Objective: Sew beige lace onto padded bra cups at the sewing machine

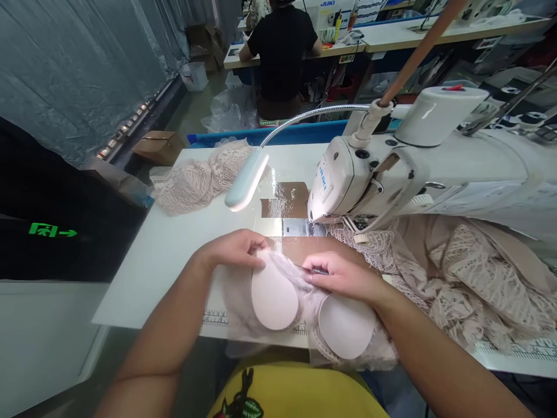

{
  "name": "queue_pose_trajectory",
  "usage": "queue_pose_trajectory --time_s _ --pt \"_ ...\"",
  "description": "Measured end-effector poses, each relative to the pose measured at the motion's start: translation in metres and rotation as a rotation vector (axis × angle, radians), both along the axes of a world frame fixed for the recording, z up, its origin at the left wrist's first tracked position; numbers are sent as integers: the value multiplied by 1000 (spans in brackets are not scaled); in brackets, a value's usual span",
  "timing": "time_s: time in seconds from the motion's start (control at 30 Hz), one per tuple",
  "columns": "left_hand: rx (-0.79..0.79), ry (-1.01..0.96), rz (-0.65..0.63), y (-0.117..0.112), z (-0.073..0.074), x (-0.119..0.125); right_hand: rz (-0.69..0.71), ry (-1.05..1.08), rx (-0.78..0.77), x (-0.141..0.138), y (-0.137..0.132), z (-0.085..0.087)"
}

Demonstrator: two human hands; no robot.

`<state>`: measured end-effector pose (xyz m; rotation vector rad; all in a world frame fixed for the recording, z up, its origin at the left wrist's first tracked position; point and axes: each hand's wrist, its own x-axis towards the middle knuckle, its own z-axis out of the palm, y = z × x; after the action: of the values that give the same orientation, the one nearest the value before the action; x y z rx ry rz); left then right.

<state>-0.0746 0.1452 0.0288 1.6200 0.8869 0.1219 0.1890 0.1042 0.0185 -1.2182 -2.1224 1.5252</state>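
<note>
A pale pink lace bra (275, 296) with two smooth moulded cups lies at the table's front edge, its sheer mesh spread around the cups. My left hand (237, 251) pinches the upper tip of the left cup between thumb and fingers. In my right hand (342, 274), closed above the middle of the bra, is a thin dark metal tool (317, 271). Its kind is mostly hidden by the fingers, and its point reaches the lace edge. Just beyond the hands stands a white sewing machine (343, 174), its needle area over a metal plate (300, 227).
Lace pieces are heaped at right (478, 273); another lace bra (200, 180) lies at back left. A lamp (247, 180) on a bent neck overhangs the table (152, 261). A printed ruler (215, 317) runs along the front. A person (285, 55) sits at a bench ahead.
</note>
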Motion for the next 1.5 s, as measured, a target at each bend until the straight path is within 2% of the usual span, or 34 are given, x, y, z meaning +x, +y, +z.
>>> queue_pose_trajectory --time_s 0.07,0.2,0.4,0.6,0.67,0.77,0.83,1.03,1.17,1.33,1.5 --pt "38 -42 44 -2 2 1 -1 77 -51 -2 -1 0" --pt "108 -101 65 -10 -1 18 -199 136 28 -12 -4 -4" --pt "111 -159 154 -19 -6 35 -266 150 99 -16 -5 -9" --pt "-12 -189 180 -20 -8 40 -233 182 109 -13 -5 -8" --pt "-43 -201 182 -21 -9 40 -265 202 106 -11 -5 -11" --pt "-54 -214 177 -20 -11 40 -321 300 56 -6 -4 -17" --pt "-58 -219 184 -20 -12 40 -308 338 12 -2 -2 -19" --pt "-111 -281 233 -20 -16 41 -228 252 84 2 1 -8" --pt "-99 -283 233 -20 -21 42 -226 250 52 -3 -2 0" --pt "-112 -282 226 -19 -26 43 -241 246 84 -8 -5 -1" --pt "-141 -287 198 -20 -21 44 -271 206 121 -10 -7 -4"
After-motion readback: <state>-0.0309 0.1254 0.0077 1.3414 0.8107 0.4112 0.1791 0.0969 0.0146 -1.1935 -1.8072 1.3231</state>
